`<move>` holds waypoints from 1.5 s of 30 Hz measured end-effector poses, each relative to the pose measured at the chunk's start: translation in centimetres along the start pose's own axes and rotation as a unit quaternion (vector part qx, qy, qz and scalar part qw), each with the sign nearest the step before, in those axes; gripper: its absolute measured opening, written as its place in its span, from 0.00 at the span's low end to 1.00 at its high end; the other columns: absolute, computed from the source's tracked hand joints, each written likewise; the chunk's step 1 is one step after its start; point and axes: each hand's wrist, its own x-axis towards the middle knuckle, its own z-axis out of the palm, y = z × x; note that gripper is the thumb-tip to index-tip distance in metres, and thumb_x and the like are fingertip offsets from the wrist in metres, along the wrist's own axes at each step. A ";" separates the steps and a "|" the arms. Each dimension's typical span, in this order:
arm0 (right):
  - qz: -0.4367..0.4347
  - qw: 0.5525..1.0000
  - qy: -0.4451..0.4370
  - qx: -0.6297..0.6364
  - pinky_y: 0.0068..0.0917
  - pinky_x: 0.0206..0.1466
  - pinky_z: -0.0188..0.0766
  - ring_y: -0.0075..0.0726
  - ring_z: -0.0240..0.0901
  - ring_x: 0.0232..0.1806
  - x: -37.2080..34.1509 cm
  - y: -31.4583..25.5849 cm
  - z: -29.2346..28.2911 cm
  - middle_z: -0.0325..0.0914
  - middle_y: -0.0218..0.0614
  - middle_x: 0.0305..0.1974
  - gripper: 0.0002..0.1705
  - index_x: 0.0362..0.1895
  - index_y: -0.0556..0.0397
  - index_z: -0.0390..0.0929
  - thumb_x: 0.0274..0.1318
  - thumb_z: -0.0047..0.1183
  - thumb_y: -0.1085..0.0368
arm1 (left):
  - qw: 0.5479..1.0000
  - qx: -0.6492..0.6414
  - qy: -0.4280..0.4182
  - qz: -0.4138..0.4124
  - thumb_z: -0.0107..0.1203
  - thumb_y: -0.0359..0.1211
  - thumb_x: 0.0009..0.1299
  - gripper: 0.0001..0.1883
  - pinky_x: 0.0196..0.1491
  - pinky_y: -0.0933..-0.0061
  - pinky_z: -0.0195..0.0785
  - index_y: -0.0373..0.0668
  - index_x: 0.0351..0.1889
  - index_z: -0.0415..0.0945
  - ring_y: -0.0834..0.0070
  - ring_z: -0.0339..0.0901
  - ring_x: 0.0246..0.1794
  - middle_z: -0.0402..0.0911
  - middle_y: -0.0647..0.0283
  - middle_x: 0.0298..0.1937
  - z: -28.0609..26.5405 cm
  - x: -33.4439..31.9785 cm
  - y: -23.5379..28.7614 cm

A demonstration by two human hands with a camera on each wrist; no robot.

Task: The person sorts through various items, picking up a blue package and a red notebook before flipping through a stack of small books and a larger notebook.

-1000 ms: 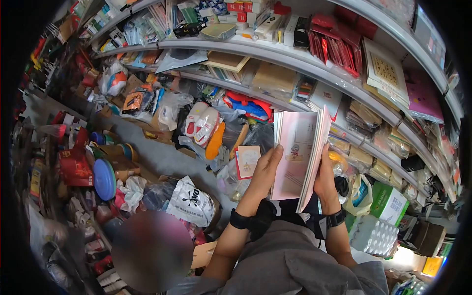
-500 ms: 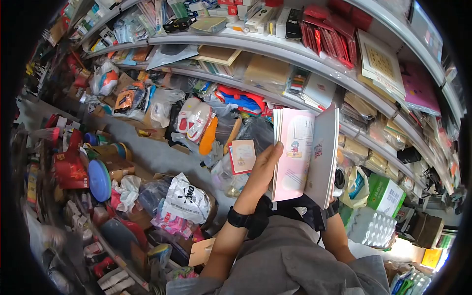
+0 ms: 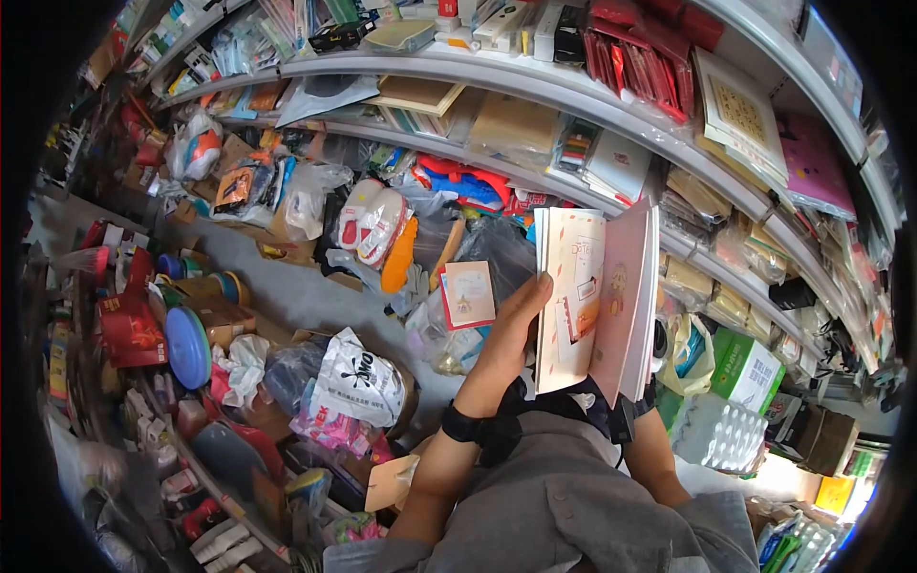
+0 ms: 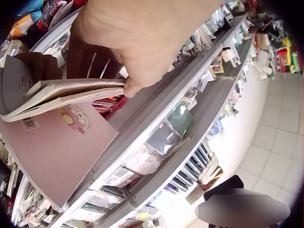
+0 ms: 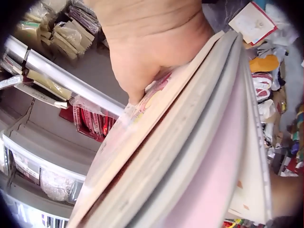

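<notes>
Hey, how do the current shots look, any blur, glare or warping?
Head view: shelves bow fisheye-style, corners are black, a patch at lower right glares; left wrist: a blurred oval covers part of the lower right; right wrist: the notebook looks soft.

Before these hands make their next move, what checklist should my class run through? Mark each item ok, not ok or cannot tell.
1. Left hand gripping the notebook: ok.
2. Right hand gripping it too: ok, in the right wrist view.
3. Notebook open: ok.
4. Pages pressed together: not ok, they fan apart in the right wrist view.
5. Just one page picked out by the right fingertips: cannot tell, they are hidden.
6. Beige card apart from the notebook: ok.
</notes>
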 end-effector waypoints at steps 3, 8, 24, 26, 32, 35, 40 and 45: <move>-0.011 0.961 -0.178 0.210 0.29 0.65 0.57 0.31 0.60 0.61 1.4 1.5 -1.8 0.62 0.34 0.62 0.28 0.67 0.51 0.54 0.67 0.38 0.55 | 1.000 -0.013 -0.001 -0.003 0.50 0.46 0.70 0.24 0.50 0.76 0.66 0.38 0.57 0.68 0.78 0.74 0.49 0.76 0.63 0.50 -0.2 0.0 0.0; -0.038 0.975 -0.135 0.172 0.29 0.64 0.60 0.30 0.61 0.60 1.0 1.5 -0.9 0.62 0.35 0.61 0.26 0.67 0.50 0.54 0.67 0.40 0.61 | 0.999 -0.026 0.003 -0.018 0.49 0.45 0.70 0.24 0.50 0.76 0.66 0.38 0.57 0.68 0.78 0.74 0.49 0.76 0.63 0.51 -0.6 0.0 0.0; 0.006 0.972 0.052 -0.230 0.28 0.56 0.67 0.29 0.66 0.54 0.3 0.6 -1.1 0.67 0.36 0.56 0.23 0.64 0.52 0.58 0.68 0.35 0.58 | 0.998 -0.046 -0.003 -0.038 0.52 0.44 0.69 0.20 0.49 0.76 0.67 0.43 0.54 0.71 0.79 0.74 0.47 0.78 0.66 0.48 -0.4 -0.4 0.5; 0.024 0.970 0.047 -0.236 0.28 0.56 0.67 0.29 0.66 0.54 0.3 0.5 -1.7 0.68 0.35 0.55 0.23 0.64 0.52 0.58 0.69 0.35 0.58 | 0.998 -0.049 -0.001 -0.035 0.52 0.44 0.69 0.20 0.49 0.76 0.66 0.43 0.54 0.71 0.79 0.74 0.47 0.78 0.66 0.48 -0.3 -0.5 0.4; 0.077 0.964 0.033 -0.251 0.27 0.54 0.68 0.29 0.67 0.52 0.5 0.0 -3.6 0.69 0.35 0.54 0.24 0.64 0.52 0.59 0.69 0.34 0.56 | 0.999 -0.021 0.001 -0.038 0.50 0.45 0.70 0.21 0.50 0.77 0.65 0.41 0.55 0.70 0.80 0.73 0.47 0.77 0.67 0.48 0.0 -0.5 0.0; 0.094 0.990 0.034 -0.103 0.22 0.50 0.69 0.24 0.70 0.47 2.3 0.7 -1.6 0.73 0.32 0.50 0.28 0.60 0.55 0.63 0.68 0.34 0.47 | 0.990 0.114 0.053 0.063 0.43 0.48 0.73 0.24 0.54 0.77 0.60 0.38 0.56 0.67 0.78 0.69 0.51 0.73 0.63 0.51 -0.2 -0.1 -0.9; 0.005 0.969 0.075 -0.237 0.19 0.42 0.71 0.21 0.73 0.40 2.8 1.5 -2.5 0.76 0.34 0.44 0.22 0.52 0.59 0.68 0.62 0.49 0.55 | 0.985 0.100 0.103 0.090 0.46 0.51 0.71 0.31 0.57 0.73 0.58 0.35 0.61 0.56 0.71 0.67 0.55 0.68 0.56 0.54 -0.8 -0.4 -1.8; -0.008 0.866 0.077 -0.494 0.23 0.33 0.70 0.26 0.75 0.36 1.8 0.4 -0.2 0.77 0.38 0.40 0.24 0.46 0.59 0.66 0.55 0.57 0.53 | 0.984 0.109 0.124 0.073 0.56 0.38 0.67 0.34 0.56 0.73 0.61 0.37 0.66 0.52 0.72 0.66 0.58 0.67 0.57 0.59 -3.7 0.2 -3.6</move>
